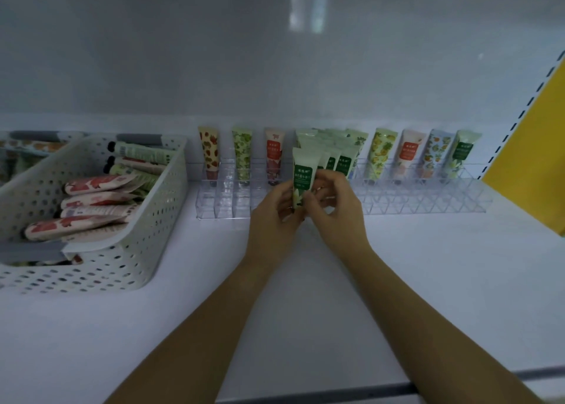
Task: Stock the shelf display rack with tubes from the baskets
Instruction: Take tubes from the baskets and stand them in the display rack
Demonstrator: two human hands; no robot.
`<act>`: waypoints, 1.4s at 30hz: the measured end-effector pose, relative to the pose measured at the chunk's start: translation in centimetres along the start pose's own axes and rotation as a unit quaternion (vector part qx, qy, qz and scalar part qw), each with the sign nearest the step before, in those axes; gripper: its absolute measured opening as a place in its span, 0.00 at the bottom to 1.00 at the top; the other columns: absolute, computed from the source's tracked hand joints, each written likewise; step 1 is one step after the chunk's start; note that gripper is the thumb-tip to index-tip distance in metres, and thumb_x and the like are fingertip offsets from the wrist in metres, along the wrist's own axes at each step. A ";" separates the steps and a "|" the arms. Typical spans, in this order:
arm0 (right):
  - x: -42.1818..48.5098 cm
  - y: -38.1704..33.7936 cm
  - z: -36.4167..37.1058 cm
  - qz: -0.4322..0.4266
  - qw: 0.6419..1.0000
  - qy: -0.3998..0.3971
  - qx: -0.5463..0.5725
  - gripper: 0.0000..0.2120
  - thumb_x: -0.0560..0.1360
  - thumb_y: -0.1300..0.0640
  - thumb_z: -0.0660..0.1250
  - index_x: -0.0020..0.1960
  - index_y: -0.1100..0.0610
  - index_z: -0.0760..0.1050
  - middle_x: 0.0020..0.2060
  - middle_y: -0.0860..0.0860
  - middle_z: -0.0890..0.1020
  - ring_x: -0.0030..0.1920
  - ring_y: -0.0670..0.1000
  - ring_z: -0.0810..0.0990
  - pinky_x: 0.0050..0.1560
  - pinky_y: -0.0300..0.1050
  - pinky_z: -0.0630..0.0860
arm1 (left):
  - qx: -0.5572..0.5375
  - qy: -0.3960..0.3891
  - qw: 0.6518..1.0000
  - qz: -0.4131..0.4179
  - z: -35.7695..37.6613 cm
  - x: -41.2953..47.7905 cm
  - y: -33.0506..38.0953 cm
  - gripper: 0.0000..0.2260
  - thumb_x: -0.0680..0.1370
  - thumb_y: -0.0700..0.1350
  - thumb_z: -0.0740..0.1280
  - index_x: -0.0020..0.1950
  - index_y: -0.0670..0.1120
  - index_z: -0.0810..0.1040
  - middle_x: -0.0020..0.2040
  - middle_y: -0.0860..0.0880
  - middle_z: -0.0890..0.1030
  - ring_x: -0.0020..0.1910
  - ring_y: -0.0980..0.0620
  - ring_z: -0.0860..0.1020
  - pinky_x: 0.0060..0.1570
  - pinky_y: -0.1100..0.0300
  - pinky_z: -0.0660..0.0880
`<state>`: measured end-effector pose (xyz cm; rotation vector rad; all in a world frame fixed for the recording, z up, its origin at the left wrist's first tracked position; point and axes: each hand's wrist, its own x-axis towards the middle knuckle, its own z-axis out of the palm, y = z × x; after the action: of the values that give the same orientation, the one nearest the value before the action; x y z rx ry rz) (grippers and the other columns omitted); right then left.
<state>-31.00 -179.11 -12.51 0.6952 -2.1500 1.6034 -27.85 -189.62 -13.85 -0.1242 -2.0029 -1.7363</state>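
A clear plastic display rack (428,202) stands along the back of the white shelf, with several tubes upright in its rear cells. A bunch of green-label tubes (333,156) rises above the rack's middle. My left hand (275,217) grips the bunch from below. The front tube (304,174), white with a green label, stands upright, and my right hand (336,202) pinches it near its lower end. A white perforated basket (137,220) at the left holds several tubes lying flat, mostly red and pink.
A second basket (36,146) shows at the far left behind the first. A yellow panel (532,165) closes off the shelf at the right. Open shelf surface (428,281) lies in front of the rack, with the shelf's front edge near my forearms.
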 end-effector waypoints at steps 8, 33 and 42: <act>0.9 0.1 -1.1 0.023 0.996 0.088 0.006 0.08 0.74 0.60 0.68 0.49 0.52 0.70 0.36 0.41 0.75 0.34 0.36 0.73 0.36 0.28 0.70 | 0.288 0.008 0.950 0.119 0.2 -0.1 -0.7 0.20 0.76 0.43 0.66 0.67 0.42 0.70 0.64 0.49 0.73 0.64 0.55 0.67 0.64 0.73 0.56; 1.7 2.8 -1.2 0.072 0.990 0.074 -0.095 0.15 0.75 0.61 0.66 0.61 0.61 0.71 0.46 0.51 0.76 0.39 0.38 0.72 0.36 0.21 0.66 | 0.454 -0.098 0.885 0.007 0.2 -0.1 -1.0 0.22 0.81 0.49 0.56 0.74 0.50 0.58 0.76 0.52 0.57 0.76 0.52 0.49 0.71 0.54 0.39; 0.9 -0.5 -1.6 -0.114 0.967 0.156 -0.167 0.15 0.74 0.61 0.62 0.58 0.68 0.72 0.50 0.62 0.76 0.51 0.56 0.74 0.53 0.39 0.67 | 0.346 0.011 0.928 0.135 -1.8 0.0 3.6 0.19 0.76 0.46 0.57 0.63 0.40 0.74 0.64 0.42 0.76 0.66 0.41 0.70 0.69 0.47 0.60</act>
<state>-31.43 -177.82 -11.16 0.5194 -1.9591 1.1106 -25.96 -190.67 -10.41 -0.1314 -2.3251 -0.7928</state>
